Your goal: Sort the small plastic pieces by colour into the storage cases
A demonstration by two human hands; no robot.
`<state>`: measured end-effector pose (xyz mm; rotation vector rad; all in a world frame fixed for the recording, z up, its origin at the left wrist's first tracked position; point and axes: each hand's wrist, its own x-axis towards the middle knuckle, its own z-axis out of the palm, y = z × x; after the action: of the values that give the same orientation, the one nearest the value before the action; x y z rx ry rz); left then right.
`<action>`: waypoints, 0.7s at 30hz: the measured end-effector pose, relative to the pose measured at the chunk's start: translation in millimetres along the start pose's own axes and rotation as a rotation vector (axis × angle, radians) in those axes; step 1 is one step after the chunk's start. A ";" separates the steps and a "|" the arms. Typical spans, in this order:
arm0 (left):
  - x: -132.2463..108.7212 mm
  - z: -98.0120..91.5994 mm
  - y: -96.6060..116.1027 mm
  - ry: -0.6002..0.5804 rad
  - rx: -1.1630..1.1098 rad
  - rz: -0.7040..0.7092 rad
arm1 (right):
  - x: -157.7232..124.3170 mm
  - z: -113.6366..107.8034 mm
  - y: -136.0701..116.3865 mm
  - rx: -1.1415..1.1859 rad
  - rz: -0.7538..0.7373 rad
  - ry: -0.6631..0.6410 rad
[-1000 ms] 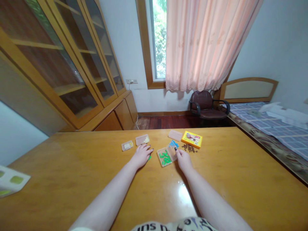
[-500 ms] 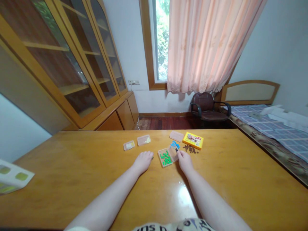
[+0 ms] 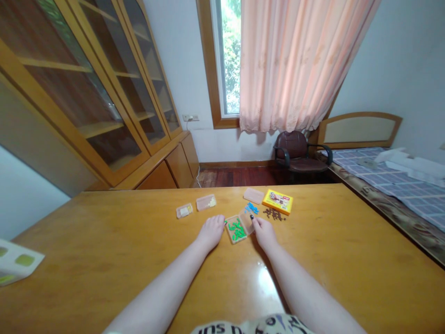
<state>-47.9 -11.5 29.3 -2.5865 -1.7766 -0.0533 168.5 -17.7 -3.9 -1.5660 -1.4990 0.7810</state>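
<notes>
A small transparent plastic box (image 3: 236,230) lies open on the wooden table (image 3: 104,241), holding several bright green pieces. My right hand (image 3: 264,233) pinches the box's raised transparent flap at its right side. My left hand (image 3: 211,232) touches the box's left edge, with a tiny green piece (image 3: 225,221) at its fingertips. Just beyond the box are several blue pieces (image 3: 251,208). Several dark brown pieces (image 3: 273,214) lie to their right.
A yellow printed card box (image 3: 277,201) and a pinkish transparent lid (image 3: 253,195) lie at the far side. Two small transparent boxes (image 3: 194,206) stand to the left. A white box (image 3: 15,262) sits at the table's left edge; a bed (image 3: 392,185) lies to the right.
My left hand has moved right, from beside the box to its left edge, and a green piece now shows at its fingertips. My right hand stays on the flap.
</notes>
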 end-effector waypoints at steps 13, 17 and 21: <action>-34.8 -1.0 -30.8 0.021 -0.007 -0.278 | 0.9 -0.6 1.5 -0.004 -0.014 -0.003; -55.5 8.6 -45.6 0.033 0.025 -0.262 | 1.1 -0.5 1.7 -0.019 -0.005 -0.016; -56.8 22.0 -31.7 -0.080 -0.088 -0.130 | 1.7 -1.6 2.9 -0.017 0.006 -0.011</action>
<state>-97.3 -52.6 5.0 -2.5625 -2.0126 -0.0286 171.5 -16.1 -5.5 -1.5815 -1.5135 0.7838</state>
